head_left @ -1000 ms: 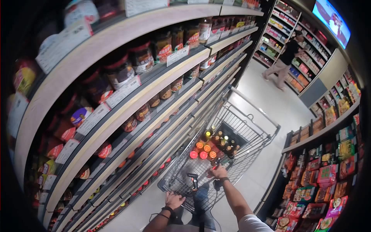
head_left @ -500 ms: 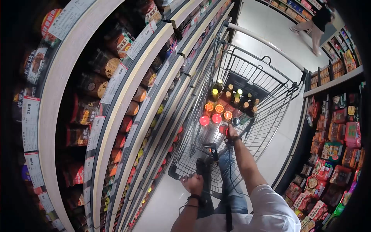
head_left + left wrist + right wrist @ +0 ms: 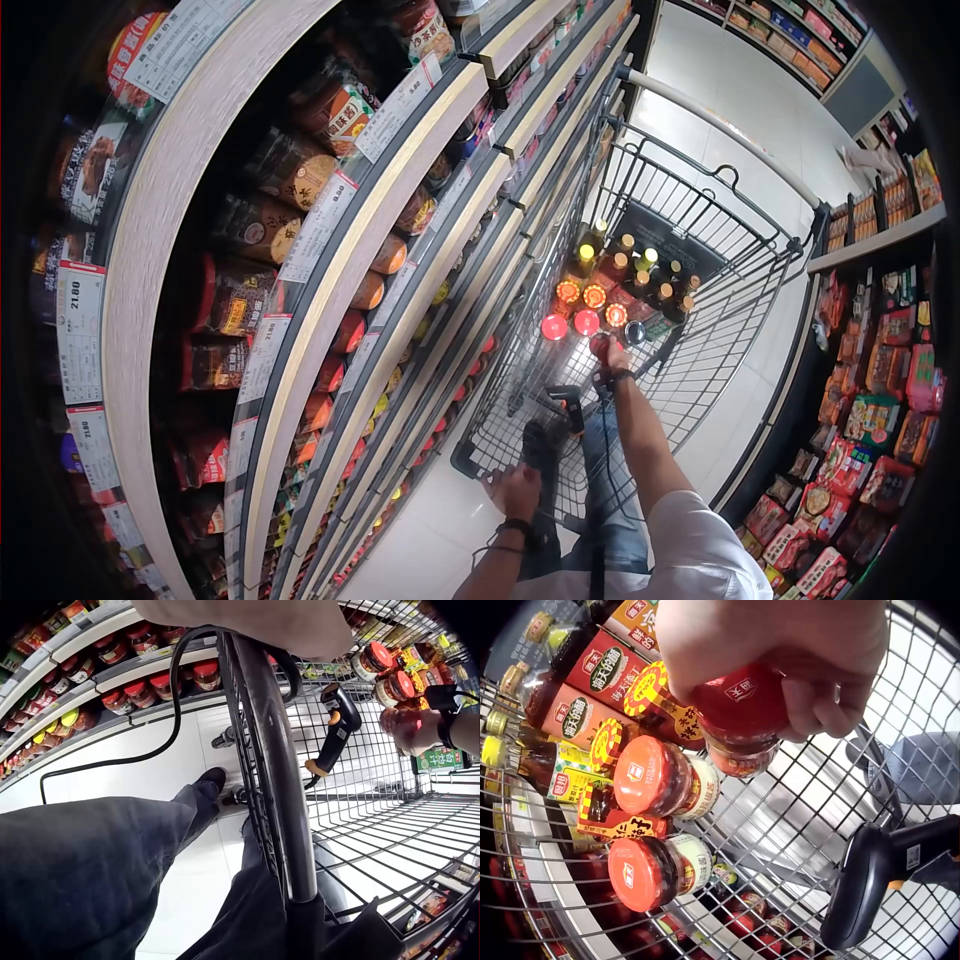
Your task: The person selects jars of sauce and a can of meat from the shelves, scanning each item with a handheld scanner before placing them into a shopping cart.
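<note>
My right hand [image 3: 617, 357] reaches down into the shopping cart and grips a red-lidded sauce jar [image 3: 742, 701] by its top. In the right wrist view the jar stands upright beside two more red-lidded jars [image 3: 639, 776], with the fingers curled round its lid. Past them stand bottles with orange-and-yellow patterned caps [image 3: 594, 296]. My left hand [image 3: 517, 491] grips the cart's near rim [image 3: 274, 750] by its corner. The left wrist view shows this hand only across the top, over the dark bar, with its fingers hidden.
A black handheld scanner [image 3: 335, 729] with an orange trigger lies over the cart's wire basket [image 3: 690, 395]. Shelves of jars [image 3: 270, 165] rise close on the left; packaged food [image 3: 850, 430] lines the right. A black cable [image 3: 112, 761] loops beside the left hand.
The view has swung, so the cart appears higher and farther right. My right hand has brought the jar closer to the other red-lidded jars. The walking person has passed almost out of view.
</note>
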The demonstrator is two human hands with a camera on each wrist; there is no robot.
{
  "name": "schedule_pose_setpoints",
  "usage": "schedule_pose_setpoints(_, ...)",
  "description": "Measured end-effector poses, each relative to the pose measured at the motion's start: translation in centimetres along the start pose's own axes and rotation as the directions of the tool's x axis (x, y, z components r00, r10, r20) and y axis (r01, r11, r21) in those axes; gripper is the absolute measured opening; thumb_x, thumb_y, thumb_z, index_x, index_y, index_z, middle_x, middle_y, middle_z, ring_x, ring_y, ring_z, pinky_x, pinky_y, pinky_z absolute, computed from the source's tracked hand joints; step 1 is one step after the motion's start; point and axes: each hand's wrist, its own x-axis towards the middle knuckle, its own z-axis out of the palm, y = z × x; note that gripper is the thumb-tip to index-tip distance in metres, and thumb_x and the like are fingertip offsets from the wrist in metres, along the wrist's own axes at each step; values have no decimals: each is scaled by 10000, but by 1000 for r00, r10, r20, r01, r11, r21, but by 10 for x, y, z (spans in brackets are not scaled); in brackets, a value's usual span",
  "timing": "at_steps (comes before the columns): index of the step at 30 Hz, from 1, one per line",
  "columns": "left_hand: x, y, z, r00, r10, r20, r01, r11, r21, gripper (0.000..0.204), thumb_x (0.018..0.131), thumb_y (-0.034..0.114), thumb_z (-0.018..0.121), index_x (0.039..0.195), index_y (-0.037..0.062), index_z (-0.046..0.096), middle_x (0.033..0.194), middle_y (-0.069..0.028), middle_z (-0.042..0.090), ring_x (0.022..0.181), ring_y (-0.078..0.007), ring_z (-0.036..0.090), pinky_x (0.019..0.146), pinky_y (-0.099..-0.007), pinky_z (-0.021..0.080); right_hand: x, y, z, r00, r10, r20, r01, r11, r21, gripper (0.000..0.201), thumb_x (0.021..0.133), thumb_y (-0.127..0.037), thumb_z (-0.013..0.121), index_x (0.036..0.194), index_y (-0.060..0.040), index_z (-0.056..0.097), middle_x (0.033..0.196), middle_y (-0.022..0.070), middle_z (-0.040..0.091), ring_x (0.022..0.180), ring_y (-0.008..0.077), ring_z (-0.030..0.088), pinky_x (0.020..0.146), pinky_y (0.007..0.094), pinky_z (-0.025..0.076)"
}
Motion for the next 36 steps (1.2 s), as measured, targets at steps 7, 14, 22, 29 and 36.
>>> schedule_pose_setpoints(7, 1, 0, 3, 995, -49, 92, 55, 997, -61, 183, 810, 296, 618, 723, 153, 692, 798, -46, 707, 871, -261, 632, 1000, -462, 356, 23, 14, 28, 984, -133, 115, 69, 894, 444, 1083, 813, -794, 554, 1458, -18, 161, 1218, 265, 558, 829, 352, 634, 642, 437, 519)
schedule_pose_setpoints(14, 2, 3, -10, 992, -13, 123, 18, 999, -47, 201, 830, 310, 586, 737, 166, 690, 799, -38, 708, 856, -258, 637, 1011, -464, 357, -23, 35, 15, 942, -331, 55, 202, 691, 694, 398, 1007, -423, 543, 1210, -117, 391, 865, 83, 568, 599, 208, 575, 411, 368, 485)
schedule_pose_setpoints(22, 1, 1, -19, 987, 15, 159, -24, 998, 58, 212, 807, 290, 566, 770, 154, 724, 822, -76, 739, 848, -273, 663, 945, -431, 399, -178, 92, -111, 857, -441, 265, 171, 731, 661, 363, 1014, -356, 526, 1263, -92, 502, 1014, 71, 620, 717, 174, 591, 508, 328, 483)
schedule_pose_setpoints(29, -5, -18, -23, 921, 169, 351, -107, 976, -190, 263, 782, 464, 658, 855, 242, 779, 819, -92, 745, 917, -311, 680, 1022, -511, 331, -275, 136, -178, 218, -965, 147, 871, 124, -475, 269, 769, -221, 699, 1010, -100, 701, 959, 134, 692, 1065, 325, 622, 1060, 513, 382)
schedule_pose_setpoints(36, -24, -71, -48, 953, 303, -3, -302, 953, 27, 334, 750, 338, 726, 1065, 229, 743, 1552, -139, 387, 1483, -362, 237, 1191, -560, 179, -251, 136, -198, 551, -776, 308, 582, 93, -808, 314, 808, -400, 698, 1071, -231, 735, 1242, 77, 669, 1301, 251, 523, 1152, 626, 209)
